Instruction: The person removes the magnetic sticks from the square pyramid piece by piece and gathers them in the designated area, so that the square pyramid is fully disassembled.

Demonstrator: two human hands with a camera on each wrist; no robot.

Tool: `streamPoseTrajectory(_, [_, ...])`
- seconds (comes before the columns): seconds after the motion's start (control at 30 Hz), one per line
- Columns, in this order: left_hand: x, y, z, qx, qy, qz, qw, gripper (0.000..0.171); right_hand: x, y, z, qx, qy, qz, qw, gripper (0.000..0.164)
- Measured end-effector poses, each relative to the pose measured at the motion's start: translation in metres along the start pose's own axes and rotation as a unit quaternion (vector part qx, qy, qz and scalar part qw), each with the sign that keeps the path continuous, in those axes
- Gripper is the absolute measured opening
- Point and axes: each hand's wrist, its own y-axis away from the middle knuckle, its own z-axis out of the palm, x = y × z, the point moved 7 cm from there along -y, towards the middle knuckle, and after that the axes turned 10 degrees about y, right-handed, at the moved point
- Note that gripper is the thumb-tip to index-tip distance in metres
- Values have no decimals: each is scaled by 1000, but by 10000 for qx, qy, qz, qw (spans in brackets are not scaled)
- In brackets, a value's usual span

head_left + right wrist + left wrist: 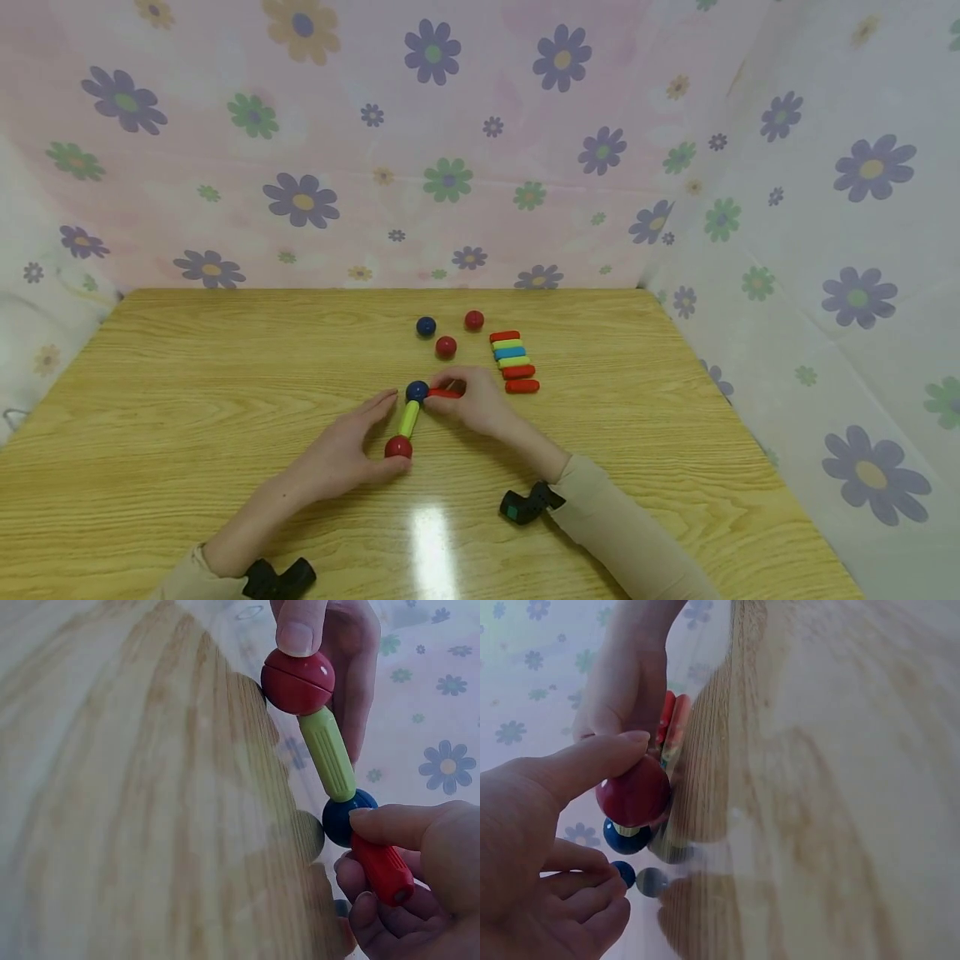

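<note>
A yellow-green magnetic rod (pixel 408 419) joins a red ball (pixel 398 450) at its near end to a dark blue ball (pixel 417 390) at its far end. From the blue ball's right side a red rod (pixel 383 870) sticks out, its end touching the ball. My right hand (pixel 480 404) pinches this red rod between thumb and fingers, with the thumb also against the blue ball. At the other end, the thumb of my left hand (pixel 341 454) rests on the red ball. The left fingers reach forward beside the chain, apart from the blue ball.
Behind the hands lie a loose blue ball (pixel 426 326), a red ball (pixel 446 347) and another red ball (pixel 474 320). Several coloured rods (pixel 511 353) form a row to their right, with a red rod (pixel 522 387) slightly apart. Flowered cloth (pixel 450 225) backs the wooden table (pixel 225 358).
</note>
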Motion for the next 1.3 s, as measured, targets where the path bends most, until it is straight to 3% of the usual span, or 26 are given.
streamPoseTrajectory(0.17, [3,0,-5,275,31,149,9995,82,5,2,-4,180,-16,214,9996,14])
streamPoseTrajectory(0.53, [-2,-1,-16,999,165,-89,9948,36,11,6,-12,472,-94,335,9983,15])
streamPoseTrajectory(1.07, [-8,-2,-19,1051,378,-221,9935,32,12,9,-13,421,-73,120,9990,9])
streamPoseTrajectory(1.3, [-7,-3,-19,1041,401,-177,9936,30,13,16,-22,102,-51,288,9995,9])
